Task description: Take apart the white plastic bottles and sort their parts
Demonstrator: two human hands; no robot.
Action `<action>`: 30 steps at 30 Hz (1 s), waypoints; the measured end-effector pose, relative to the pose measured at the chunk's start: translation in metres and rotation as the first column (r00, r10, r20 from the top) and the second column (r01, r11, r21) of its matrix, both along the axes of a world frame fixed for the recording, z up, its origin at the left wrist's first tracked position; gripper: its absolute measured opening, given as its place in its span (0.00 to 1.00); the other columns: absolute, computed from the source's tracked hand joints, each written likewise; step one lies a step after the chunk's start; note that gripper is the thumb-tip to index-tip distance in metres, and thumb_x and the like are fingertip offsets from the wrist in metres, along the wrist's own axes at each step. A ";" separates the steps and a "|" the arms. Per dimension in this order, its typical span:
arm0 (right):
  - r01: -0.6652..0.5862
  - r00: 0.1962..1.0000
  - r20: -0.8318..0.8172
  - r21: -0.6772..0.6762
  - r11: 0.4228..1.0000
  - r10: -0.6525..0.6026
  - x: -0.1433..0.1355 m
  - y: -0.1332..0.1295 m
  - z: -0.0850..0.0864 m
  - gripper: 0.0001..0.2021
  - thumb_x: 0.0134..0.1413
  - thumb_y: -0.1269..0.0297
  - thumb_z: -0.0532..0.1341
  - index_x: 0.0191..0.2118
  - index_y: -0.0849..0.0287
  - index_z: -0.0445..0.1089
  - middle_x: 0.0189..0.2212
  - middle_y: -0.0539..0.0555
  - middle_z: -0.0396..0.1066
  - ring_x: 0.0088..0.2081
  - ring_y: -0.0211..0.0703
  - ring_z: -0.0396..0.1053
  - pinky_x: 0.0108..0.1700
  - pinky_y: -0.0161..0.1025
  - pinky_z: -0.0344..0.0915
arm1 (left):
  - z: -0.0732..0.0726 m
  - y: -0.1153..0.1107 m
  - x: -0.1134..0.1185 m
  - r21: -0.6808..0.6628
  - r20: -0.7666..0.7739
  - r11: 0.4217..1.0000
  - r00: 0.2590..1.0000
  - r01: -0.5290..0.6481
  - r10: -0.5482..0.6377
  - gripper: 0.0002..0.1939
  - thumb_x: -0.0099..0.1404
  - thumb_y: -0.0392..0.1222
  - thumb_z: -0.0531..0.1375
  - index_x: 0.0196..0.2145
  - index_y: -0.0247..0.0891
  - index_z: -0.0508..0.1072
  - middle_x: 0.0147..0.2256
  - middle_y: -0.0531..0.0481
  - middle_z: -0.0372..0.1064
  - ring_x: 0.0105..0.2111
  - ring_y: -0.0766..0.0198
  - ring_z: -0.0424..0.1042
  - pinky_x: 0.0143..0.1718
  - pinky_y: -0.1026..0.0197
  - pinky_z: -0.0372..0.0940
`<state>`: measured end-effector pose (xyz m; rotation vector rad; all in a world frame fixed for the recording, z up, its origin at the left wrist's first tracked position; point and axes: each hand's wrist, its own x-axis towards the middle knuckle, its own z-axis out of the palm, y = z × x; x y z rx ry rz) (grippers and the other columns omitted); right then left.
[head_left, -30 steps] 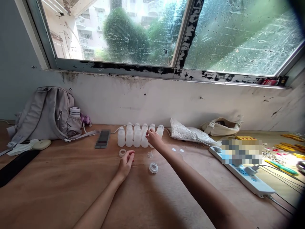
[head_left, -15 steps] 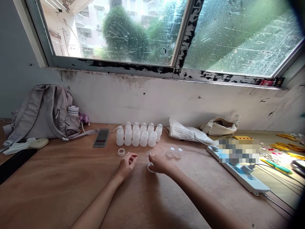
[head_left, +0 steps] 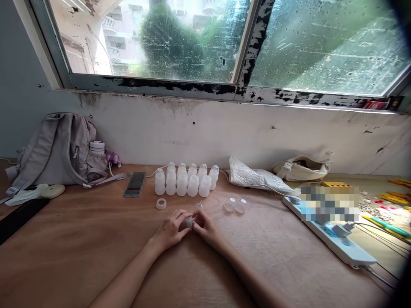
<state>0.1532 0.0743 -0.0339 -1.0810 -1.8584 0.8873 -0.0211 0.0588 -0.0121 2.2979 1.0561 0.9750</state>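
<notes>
From here I see the left hand [head_left: 171, 229] curled round a clear ribbed piece [head_left: 189, 222], thumb and fingers gripping it low over the tabletop [head_left: 96, 239]; the right hand [head_left: 205, 224] meets its other end — whether pinching, I can't tell. Just beyond lie a white ring [head_left: 161, 204] and 2 clear discs [head_left: 234, 208], then bottles [head_left: 182, 184]. Brown wood stretches from the right forearm to the power strip's [head_left: 359, 254] edge.

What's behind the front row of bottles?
A back row of bottles with clear caps, then the white wall. White cable emerges left and right. The back bottles' lower bodies are mostly covered, and any cable run between is hidden.
</notes>
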 end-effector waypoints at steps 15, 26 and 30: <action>0.038 0.998 -0.052 -0.078 0.996 -0.042 0.000 0.001 -0.003 0.08 0.42 0.75 0.51 0.31 0.58 0.60 0.17 0.43 0.60 0.19 0.32 0.59 0.22 0.30 0.55 | 0.001 -0.001 0.004 0.038 -0.030 0.999 1.000 -0.001 0.002 0.19 0.57 0.39 0.57 0.48 0.44 0.64 0.43 0.48 0.65 0.44 0.58 0.63 0.46 0.57 0.58; -0.022 0.990 -0.139 -0.152 0.988 0.001 0.002 -0.001 0.003 0.12 0.39 0.76 0.52 0.34 0.59 0.62 0.18 0.44 0.61 0.18 0.31 0.60 0.19 0.28 0.56 | -0.004 0.001 0.002 0.129 -0.121 0.990 0.990 -0.063 0.079 0.19 0.57 0.39 0.57 0.47 0.42 0.63 0.44 0.48 0.66 0.44 0.59 0.63 0.46 0.55 0.59; -0.043 0.978 -0.207 -0.200 0.979 0.001 0.002 -0.002 0.006 0.10 0.40 0.74 0.53 0.34 0.59 0.62 0.18 0.44 0.61 0.18 0.31 0.59 0.18 0.28 0.57 | -0.005 0.001 0.001 0.128 -0.134 0.987 0.985 -0.096 0.113 0.19 0.57 0.39 0.57 0.47 0.42 0.63 0.43 0.48 0.66 0.43 0.59 0.64 0.46 0.55 0.60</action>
